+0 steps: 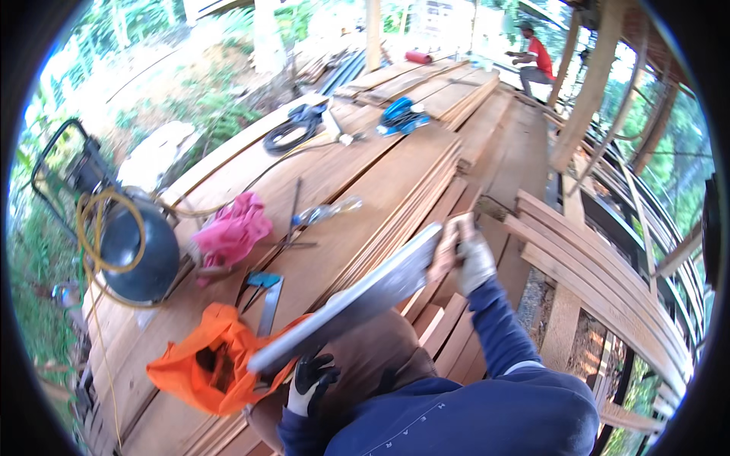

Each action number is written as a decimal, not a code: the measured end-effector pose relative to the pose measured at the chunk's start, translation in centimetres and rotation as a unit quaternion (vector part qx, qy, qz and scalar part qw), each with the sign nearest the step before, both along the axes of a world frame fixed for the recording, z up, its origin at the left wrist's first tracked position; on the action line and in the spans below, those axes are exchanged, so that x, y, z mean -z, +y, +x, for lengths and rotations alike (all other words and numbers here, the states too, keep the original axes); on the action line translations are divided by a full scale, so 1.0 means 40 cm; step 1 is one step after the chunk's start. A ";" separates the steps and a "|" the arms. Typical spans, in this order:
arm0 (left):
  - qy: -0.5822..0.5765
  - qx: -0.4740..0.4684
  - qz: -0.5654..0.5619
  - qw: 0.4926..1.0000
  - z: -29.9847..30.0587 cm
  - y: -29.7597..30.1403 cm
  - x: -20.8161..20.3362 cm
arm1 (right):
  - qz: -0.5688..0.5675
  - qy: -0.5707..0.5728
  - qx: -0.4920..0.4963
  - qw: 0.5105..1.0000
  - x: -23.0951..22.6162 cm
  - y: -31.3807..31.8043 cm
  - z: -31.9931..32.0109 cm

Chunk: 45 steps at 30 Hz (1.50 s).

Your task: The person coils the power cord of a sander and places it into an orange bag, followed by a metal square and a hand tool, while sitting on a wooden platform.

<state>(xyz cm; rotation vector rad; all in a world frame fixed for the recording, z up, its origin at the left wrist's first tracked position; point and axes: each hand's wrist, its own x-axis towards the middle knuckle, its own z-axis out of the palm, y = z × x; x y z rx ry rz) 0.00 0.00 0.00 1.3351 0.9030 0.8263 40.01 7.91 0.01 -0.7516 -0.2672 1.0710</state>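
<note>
A handsaw (pixel 365 292) with a long grey blade slants across my lap. My right hand (pixel 473 257), in a pale glove, is closed round its wooden handle. The blade narrows toward the lower left, where its tip lies in front of an orange bag (pixel 209 365). Just below that tip is my left hand (pixel 312 380), in a black and white glove, its fingers bent but apart and holding nothing. Beyond the bag, a try square (pixel 270 300) with a blue stock lies on the boards.
Wide planks (pixel 304 205) and stacked thin strips (pixel 403 213) spread ahead. On them are a pink cloth (pixel 232 232), a plastic bottle (pixel 331 210), a blue power tool (pixel 403 116) and a coiled black cable (pixel 289 137). An air compressor (pixel 137 247) stands left; a person in red (pixel 536 57) is far off.
</note>
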 end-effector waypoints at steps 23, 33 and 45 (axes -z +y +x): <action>0.011 -0.081 0.053 0.995 0.125 -0.133 0.210 | 0.171 -0.733 -0.324 0.573 -0.168 -0.174 -0.361; 0.013 -0.080 0.054 0.995 0.140 -0.111 0.206 | 0.201 -0.798 -0.395 0.408 -0.061 -0.152 -0.418; 0.008 -0.073 0.052 0.996 0.152 -0.093 0.203 | 0.139 -0.800 -0.401 0.423 -0.011 -0.136 -0.366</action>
